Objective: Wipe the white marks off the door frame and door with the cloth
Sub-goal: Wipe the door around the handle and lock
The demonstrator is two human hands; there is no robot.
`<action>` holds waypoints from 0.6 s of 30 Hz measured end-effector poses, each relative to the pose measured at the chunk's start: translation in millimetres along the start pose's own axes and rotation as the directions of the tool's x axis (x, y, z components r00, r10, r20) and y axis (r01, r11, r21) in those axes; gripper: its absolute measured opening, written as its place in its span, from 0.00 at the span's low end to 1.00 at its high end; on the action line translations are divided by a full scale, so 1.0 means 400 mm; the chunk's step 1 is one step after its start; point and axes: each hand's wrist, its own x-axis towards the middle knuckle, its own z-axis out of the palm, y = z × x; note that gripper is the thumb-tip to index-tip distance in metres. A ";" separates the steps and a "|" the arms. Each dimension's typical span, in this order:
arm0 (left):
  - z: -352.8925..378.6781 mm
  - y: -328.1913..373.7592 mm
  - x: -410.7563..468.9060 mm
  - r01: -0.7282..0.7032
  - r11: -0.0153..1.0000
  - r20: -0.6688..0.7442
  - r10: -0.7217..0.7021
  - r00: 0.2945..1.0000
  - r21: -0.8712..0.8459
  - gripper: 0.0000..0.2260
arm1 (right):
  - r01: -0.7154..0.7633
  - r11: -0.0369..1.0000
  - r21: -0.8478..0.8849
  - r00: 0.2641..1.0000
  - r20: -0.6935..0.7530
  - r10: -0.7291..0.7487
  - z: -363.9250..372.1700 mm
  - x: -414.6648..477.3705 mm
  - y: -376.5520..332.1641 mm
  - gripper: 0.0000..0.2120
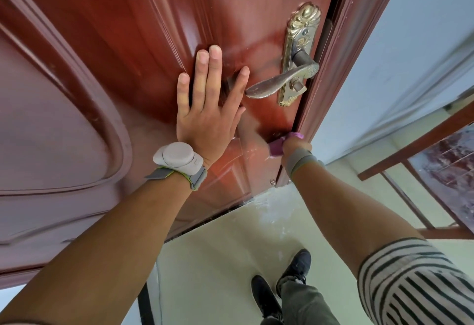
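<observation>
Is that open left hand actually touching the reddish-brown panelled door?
Touching. The head view shows the left hand flat, its straight fingers pressed against the reddish-brown panelled door.

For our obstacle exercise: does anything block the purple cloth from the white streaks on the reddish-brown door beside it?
Nothing visible. The right hand holds the purple cloth next to the white streaks on the reddish-brown door; the left hand presses flat higher up.

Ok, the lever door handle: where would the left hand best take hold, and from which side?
Probably the flattened free end of the lever door handle, approached from the left and above. The lever sticks out leftward from its brass backplate, its tip nearly beside the left hand pressed flat on the door; the pivot end sits by the door edge, offering less leverage.
</observation>
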 end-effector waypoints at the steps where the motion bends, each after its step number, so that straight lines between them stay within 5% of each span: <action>1: -0.001 0.001 -0.001 0.003 1.000 0.005 -0.003 1.000 -0.004 0.27 | 0.098 0.995 -0.034 0.991 -0.093 -0.100 0.004 -0.019 0.009 0.06; 3: -0.003 0.002 0.000 -0.004 1.000 0.016 0.004 1.000 0.000 0.28 | 0.325 0.935 -0.139 0.927 -0.150 -0.344 -0.002 -0.035 0.028 0.09; 6: -0.008 0.001 0.001 -0.002 1.000 0.008 0.002 1.000 -0.018 0.27 | 0.494 0.826 -0.271 0.857 -0.010 -0.516 -0.043 -0.047 0.064 0.17; 10: -0.003 -0.003 0.001 -0.022 1.000 -0.012 0.022 1.000 -0.021 0.26 | 0.418 0.855 -0.305 0.862 -0.165 -0.480 -0.054 -0.035 0.041 0.16; 14: 0.011 0.002 -0.009 -0.027 1.000 -0.052 0.026 0.998 -0.013 0.22 | 0.440 0.833 -0.335 0.859 -0.114 -0.499 0.041 -0.096 0.027 0.14; 18: 0.013 0.008 -0.020 -0.025 1.000 -0.051 0.024 0.998 -0.009 0.20 | 0.432 0.665 -0.609 0.902 0.296 -0.314 0.023 -0.116 0.117 0.14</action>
